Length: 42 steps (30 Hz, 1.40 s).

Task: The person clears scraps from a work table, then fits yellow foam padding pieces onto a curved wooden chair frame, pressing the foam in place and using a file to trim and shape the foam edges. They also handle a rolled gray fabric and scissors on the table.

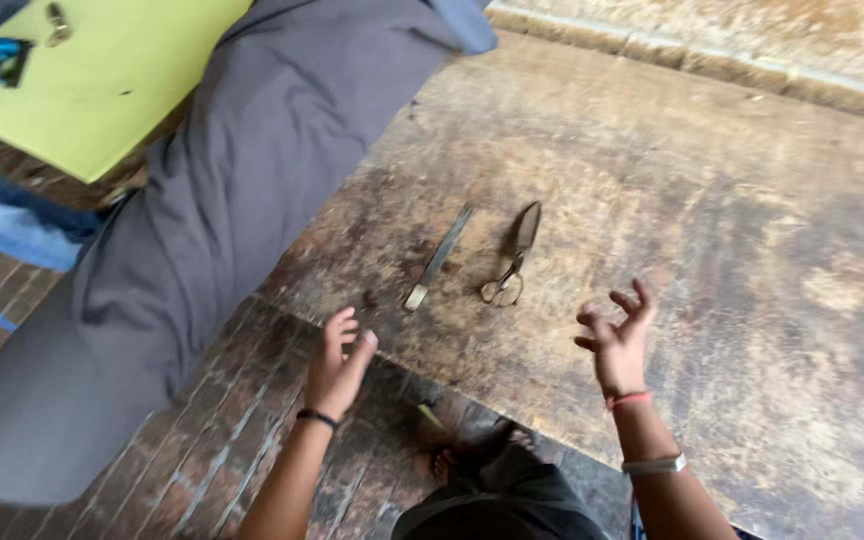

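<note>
The scissors [514, 262] lie on the table [752, 250], just right of the metal ruler [439, 256]. Cloth [242, 190] drapes over the table's left end.

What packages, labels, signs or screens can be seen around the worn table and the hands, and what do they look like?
None in view: no package, label, sign or screen.
Closest: a plain yellow-green sheet, flat, top left beside grey cloth, nothing legible on it.

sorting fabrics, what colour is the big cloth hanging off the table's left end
Dark grey, plain with no pattern: the cloth shows best in the head view.
</note>
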Tool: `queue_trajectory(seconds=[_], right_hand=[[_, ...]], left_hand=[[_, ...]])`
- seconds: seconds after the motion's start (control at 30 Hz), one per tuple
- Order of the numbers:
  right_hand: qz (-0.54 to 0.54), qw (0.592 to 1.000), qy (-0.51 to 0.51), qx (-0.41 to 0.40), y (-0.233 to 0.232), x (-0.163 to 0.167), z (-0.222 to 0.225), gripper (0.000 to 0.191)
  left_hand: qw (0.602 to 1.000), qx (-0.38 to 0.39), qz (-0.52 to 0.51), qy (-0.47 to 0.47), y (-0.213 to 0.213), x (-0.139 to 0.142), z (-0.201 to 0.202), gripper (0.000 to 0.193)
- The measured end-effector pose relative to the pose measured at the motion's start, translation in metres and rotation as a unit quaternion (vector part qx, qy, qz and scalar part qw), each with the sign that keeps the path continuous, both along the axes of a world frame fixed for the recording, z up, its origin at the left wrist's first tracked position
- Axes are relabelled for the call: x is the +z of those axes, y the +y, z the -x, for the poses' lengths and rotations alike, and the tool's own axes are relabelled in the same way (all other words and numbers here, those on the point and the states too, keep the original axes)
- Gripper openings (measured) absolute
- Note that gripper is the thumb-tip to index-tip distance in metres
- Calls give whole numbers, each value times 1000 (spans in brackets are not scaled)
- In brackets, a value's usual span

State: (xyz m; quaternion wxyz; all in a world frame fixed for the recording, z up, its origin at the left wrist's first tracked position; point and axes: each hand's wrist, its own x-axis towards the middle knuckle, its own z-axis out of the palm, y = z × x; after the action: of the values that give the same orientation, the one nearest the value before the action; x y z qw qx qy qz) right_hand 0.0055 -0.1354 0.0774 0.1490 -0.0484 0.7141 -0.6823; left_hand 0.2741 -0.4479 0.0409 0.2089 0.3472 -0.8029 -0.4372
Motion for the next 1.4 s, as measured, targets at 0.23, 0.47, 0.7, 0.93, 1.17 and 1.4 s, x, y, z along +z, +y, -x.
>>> queue_trajectory(seconds=[0.23,0.47,0.7,0.93,1.17,1.4], right_hand=[[-274,951,113,82,-7,34,4,103],[-186,979,-39,70,-38,-22,4,95],[-296,943,20,150,-106,-130,30,85],[-176,962,-130,165,-185,-160,59,82],[-105,946,-154,266,-293,-153,78,85],[-293,887,84,346,-316,-132,26,65]], left_hand=[[992,4,86,-87,-28,15,35,78],[980,-77,67,-170,-15,-59,114,49],[953,-11,108,-283,0,-85,162,36],[964,119,-153,-183,-50,-105,162,27],[953,174,-244,41,-132,-93,146,33],[977,94,-176,-72,-152,-70,9,24]])
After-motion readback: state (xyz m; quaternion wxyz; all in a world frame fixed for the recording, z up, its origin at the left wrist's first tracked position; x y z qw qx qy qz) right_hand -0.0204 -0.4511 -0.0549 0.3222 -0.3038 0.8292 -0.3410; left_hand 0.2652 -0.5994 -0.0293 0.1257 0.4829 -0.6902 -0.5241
